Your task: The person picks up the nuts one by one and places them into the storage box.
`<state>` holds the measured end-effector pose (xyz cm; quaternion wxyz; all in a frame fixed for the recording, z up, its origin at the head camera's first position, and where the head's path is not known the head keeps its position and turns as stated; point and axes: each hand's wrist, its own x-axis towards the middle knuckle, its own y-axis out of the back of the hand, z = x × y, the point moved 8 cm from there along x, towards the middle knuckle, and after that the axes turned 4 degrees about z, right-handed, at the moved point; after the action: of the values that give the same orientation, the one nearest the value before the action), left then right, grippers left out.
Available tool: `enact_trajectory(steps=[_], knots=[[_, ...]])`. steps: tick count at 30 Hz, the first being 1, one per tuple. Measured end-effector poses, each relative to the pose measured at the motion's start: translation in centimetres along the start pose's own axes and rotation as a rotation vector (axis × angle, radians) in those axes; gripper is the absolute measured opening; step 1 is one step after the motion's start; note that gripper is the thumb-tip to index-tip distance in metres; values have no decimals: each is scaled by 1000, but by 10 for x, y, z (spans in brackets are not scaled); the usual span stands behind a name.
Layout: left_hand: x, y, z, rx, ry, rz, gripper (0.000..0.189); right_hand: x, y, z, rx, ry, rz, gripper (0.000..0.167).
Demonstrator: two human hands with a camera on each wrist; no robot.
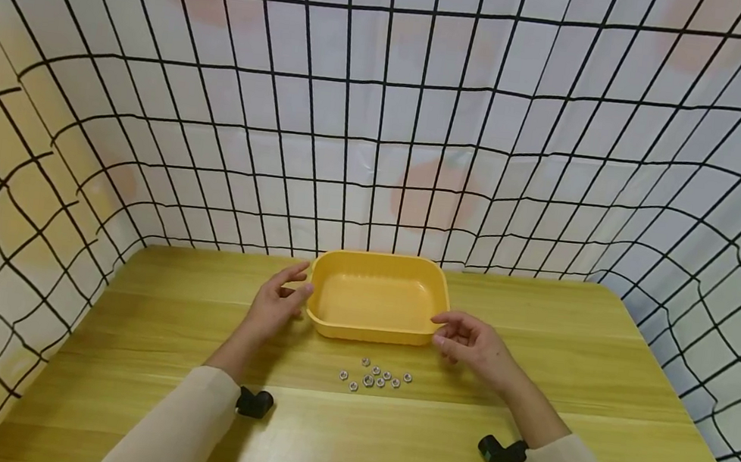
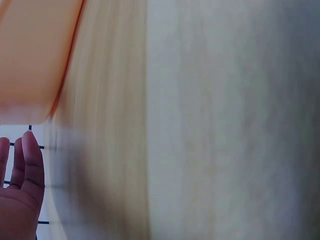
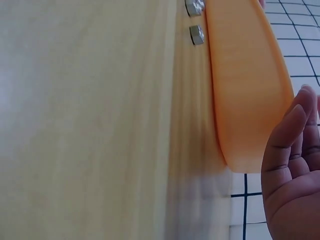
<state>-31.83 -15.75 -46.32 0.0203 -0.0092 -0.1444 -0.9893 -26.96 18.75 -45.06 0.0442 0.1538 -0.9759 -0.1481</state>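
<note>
One yellow rectangular plastic tray [image 1: 372, 335], on wood-grain tabletop [image 1: 373, 445]; nine silver metal hex nuts [image 1: 368, 381], at its six o'clock; left hand [image 1: 274, 306] at nine, right hand [image 1: 476, 344] at four, fingers of both loosely apart.

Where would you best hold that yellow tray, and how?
The yellow tray is probably best gripped at its two short end rims, one hand from each side: it sits flat, open side up, longest left to right. The left hand and right hand are near those ends.
</note>
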Motion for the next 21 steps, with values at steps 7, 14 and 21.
enact_trajectory(steps=[7,14,21], knots=[[1,-5,-4,12,28,-9,53,-6,-18,2,-64,-2,-136,39],[4,-9,-8,1,33,-11,51,-11,-39,15,-72,-92,-272,37],[4,-11,-12,-38,56,-21,53,-11,-47,20,-129,-121,-272,31]])
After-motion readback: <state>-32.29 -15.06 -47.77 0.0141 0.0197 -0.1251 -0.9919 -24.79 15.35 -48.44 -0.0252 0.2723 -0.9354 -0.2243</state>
